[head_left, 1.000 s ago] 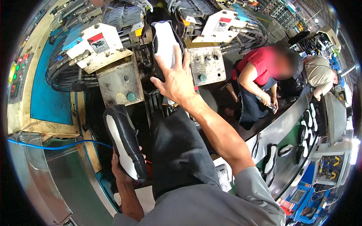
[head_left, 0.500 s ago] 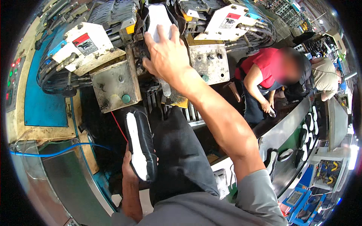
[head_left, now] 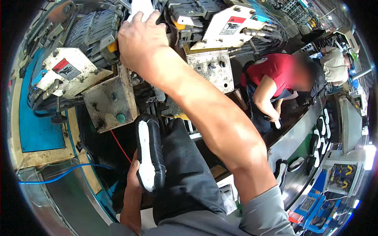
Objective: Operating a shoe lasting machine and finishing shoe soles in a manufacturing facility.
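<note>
My left hand (head_left: pixel 134 175) is closed around the lower end of a black shoe upper (head_left: pixel 158 153), its white underside turned up beside my left thigh. My right arm reaches far forward into a machine. There my right hand (head_left: pixel 142 41) grips the near end of a second shoe upper (head_left: pixel 141 7), fingers bent over its white underside. That shoe sits between the machine's two banks of metal plates (head_left: pixel 92 33); the far part is cut off by the picture's edge, and my right thumb is hidden.
White guard plates (head_left: pixel 65 72) with hoses flank the machine on both sides. Metal boxes (head_left: pixel 110 102) hang below them. At right, a person in red (head_left: pixel 271 74) handles a shoe by a conveyor (head_left: pixel 301 157) carrying several shoes. A blue hose (head_left: pixel 67 173) runs at left.
The view has swung so the machine appears farther left and higher. My right hand's fingers, spread over the white underside before, are more bent now. My left hand keeps its shoe upper.
</note>
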Demonstrator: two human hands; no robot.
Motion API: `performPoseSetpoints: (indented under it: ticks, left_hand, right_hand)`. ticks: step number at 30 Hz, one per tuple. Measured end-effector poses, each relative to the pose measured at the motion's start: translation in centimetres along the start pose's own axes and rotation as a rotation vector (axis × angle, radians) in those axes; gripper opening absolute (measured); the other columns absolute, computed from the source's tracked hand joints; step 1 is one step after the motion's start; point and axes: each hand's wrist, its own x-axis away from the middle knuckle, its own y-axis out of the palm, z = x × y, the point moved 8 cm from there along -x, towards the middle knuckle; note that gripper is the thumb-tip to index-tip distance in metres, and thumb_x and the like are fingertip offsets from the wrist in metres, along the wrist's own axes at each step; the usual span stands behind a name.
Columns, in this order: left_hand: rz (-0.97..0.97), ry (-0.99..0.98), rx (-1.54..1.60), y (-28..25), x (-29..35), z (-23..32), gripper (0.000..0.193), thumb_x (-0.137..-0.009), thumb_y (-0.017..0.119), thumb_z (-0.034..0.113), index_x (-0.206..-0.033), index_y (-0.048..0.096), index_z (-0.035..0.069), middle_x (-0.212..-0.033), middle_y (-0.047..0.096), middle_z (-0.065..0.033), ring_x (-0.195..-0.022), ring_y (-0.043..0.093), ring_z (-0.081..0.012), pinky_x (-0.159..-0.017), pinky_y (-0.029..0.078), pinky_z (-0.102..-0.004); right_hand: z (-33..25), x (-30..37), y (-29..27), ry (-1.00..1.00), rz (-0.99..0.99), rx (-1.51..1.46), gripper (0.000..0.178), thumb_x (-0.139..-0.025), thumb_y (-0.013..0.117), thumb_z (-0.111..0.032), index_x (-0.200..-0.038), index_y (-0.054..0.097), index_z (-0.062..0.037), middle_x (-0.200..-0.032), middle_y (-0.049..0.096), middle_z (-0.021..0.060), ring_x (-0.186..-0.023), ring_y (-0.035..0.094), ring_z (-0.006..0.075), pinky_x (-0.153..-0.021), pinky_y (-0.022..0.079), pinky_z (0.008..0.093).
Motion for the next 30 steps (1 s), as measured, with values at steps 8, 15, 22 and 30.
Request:
performPoseSetpoints:
  ticks: [8, 15, 22, 30]
  left_hand:
    - [-0.043, 0.068, -0.070, 5.1, 0.8, 3.9, 0.094, -0.100, 0.066, 0.053, -0.174, 0.030, 0.008, -0.153, 0.058, -0.0269, -0.127, 0.069, -0.0401, -0.106, 0.059, -0.0538]
    - [-0.081, 0.253, -0.206, 5.9, 3.2, 4.9, 0.099, -0.094, 0.065, 0.026, -0.178, 0.017, 0.002, -0.174, 0.040, -0.0228, -0.156, 0.049, -0.0344, -0.128, 0.042, -0.0473]
    - [0.081, 0.231, -0.171, 1.1, 13.0, 1.6, 0.101, -0.094, 0.072, 0.012, -0.179, 0.018, 0.008, -0.171, 0.043, -0.0153, -0.151, 0.050, -0.0266, -0.124, 0.043, -0.0397]
    - [1.009, 0.404, -0.574, -28.7, 26.0, 2.8, 0.087, -0.094, 0.076, 0.010, -0.172, 0.037, 0.001, -0.162, 0.056, -0.0231, -0.141, 0.060, -0.0339, -0.119, 0.048, -0.0454]
  right_hand:
    - [1.0, -0.7, 0.1, -0.002, -0.110, -0.053, 0.072, -0.093, 0.084, -0.039, -0.151, 0.064, -0.0008, -0.153, 0.058, 0.0296, -0.146, 0.051, 0.0542, -0.114, 0.054, 0.0561]
    - [2.1, 19.8, 6.4, 0.433, -0.315, -1.504, 0.091, -0.103, 0.072, -0.061, -0.170, 0.045, -0.0066, -0.179, 0.029, 0.0301, -0.167, 0.029, 0.0403, -0.134, 0.028, 0.0519]
    - [-9.3, 33.8, 9.7, 0.718, -0.620, -1.934, 0.063, -0.111, 0.072, -0.038, -0.165, 0.054, -0.0093, -0.144, 0.069, 0.0086, -0.131, 0.061, 0.0194, -0.113, 0.049, 0.0382]
    - [-5.1, 46.1, 8.7, 0.819, -0.855, -1.698, 0.058, -0.113, 0.067, -0.033, -0.160, 0.054, -0.0015, -0.151, 0.067, 0.0175, -0.128, 0.073, 0.0288, -0.111, 0.056, 0.0435]
